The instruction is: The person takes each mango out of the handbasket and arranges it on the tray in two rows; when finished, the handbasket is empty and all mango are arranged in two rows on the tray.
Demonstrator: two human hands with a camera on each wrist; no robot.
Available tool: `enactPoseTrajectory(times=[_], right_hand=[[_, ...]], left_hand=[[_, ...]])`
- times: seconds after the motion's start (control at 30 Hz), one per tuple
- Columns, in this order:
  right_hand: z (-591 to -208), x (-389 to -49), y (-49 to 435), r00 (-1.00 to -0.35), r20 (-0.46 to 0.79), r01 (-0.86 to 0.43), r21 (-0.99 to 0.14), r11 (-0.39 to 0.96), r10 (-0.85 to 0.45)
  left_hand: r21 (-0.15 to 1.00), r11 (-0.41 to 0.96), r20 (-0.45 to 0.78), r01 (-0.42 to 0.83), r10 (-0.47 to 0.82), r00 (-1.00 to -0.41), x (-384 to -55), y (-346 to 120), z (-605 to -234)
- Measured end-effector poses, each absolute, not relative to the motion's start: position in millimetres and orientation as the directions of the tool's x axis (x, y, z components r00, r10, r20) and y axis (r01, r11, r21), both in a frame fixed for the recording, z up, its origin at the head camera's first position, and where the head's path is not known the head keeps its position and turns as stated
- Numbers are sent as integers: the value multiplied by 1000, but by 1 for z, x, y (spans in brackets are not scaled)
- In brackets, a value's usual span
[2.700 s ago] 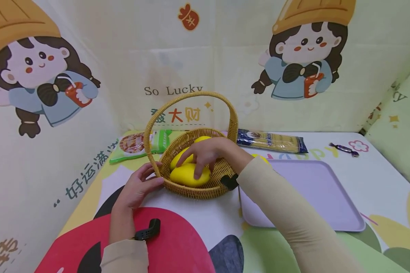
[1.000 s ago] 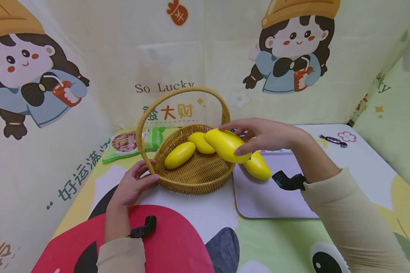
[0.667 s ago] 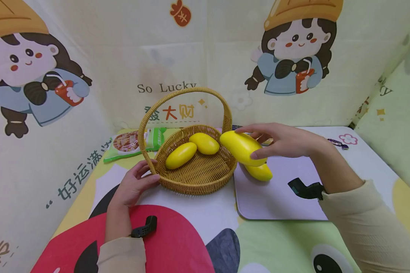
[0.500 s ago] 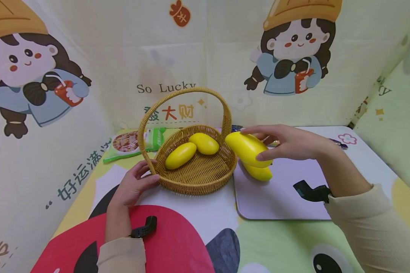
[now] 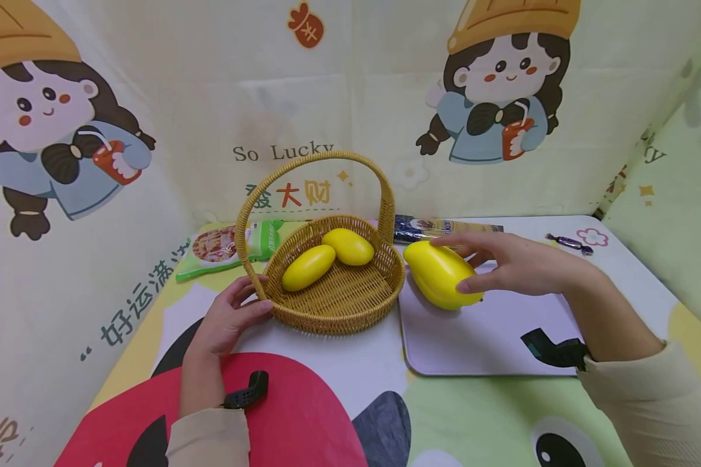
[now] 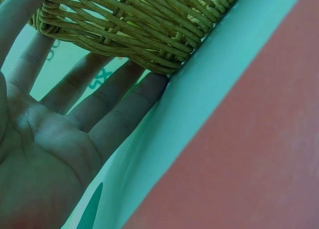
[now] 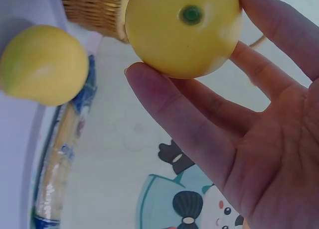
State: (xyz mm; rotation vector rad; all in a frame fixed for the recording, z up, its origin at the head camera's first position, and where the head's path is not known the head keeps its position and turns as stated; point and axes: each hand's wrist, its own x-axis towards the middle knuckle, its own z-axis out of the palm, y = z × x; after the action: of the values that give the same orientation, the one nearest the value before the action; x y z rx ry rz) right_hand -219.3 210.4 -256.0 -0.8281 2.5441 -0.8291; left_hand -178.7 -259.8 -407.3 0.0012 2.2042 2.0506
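Note:
My right hand (image 5: 516,263) pinches a yellow mango (image 5: 438,272) between thumb and fingers, over the left part of the lilac tray (image 5: 485,344). Its green stem spot faces the right wrist camera. Another mango (image 7: 42,64) lies on the tray in that view; the held one hides it from the head camera. To the left stands a round wicker basket (image 5: 339,323) with a tall handle. Inside it are two mangoes, one front left (image 5: 308,267) and one farther back (image 5: 348,246). My left hand (image 5: 224,318) touches the basket's left side, its fingers (image 6: 127,107) fairly straight against the weave.
Behind the basket's left side lies a green food bag (image 5: 216,250). A long pack of pasta (image 5: 446,227) lies behind the tray, and a wrapped candy (image 5: 569,244) is at the back right. Printed cloth walls (image 5: 350,97) enclose the table's back and sides.
The right hand has lifted a mango out of the basket and carried it right, then lowered it toward the tray, covering the mango there. The left hand stays at the basket.

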Motion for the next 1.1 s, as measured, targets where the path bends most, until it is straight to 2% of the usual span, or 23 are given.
enactPoseTrajectory(times=[0.37, 0.53, 0.73, 1.1], right_hand=[[-279, -208, 224, -789, -187, -358, -634, 685, -586], [-288, -204, 224, -796, -223, -351, -588, 729, -563], [-299, -202, 222, -769, -232, -357, -617, 702, -595], [-318, -198, 212, -753, -346, -318, -553, 770, -559]], left_hand=[[993, 78, -99, -93, 87, -991, -179, -258, -405], [993, 73, -100, -94, 88, -991, -178, -258, -404], [993, 69, -101, -95, 81, -992, -178, -259, -405], [992, 84, -103, -96, 76, -992, -178, -259, -406]])
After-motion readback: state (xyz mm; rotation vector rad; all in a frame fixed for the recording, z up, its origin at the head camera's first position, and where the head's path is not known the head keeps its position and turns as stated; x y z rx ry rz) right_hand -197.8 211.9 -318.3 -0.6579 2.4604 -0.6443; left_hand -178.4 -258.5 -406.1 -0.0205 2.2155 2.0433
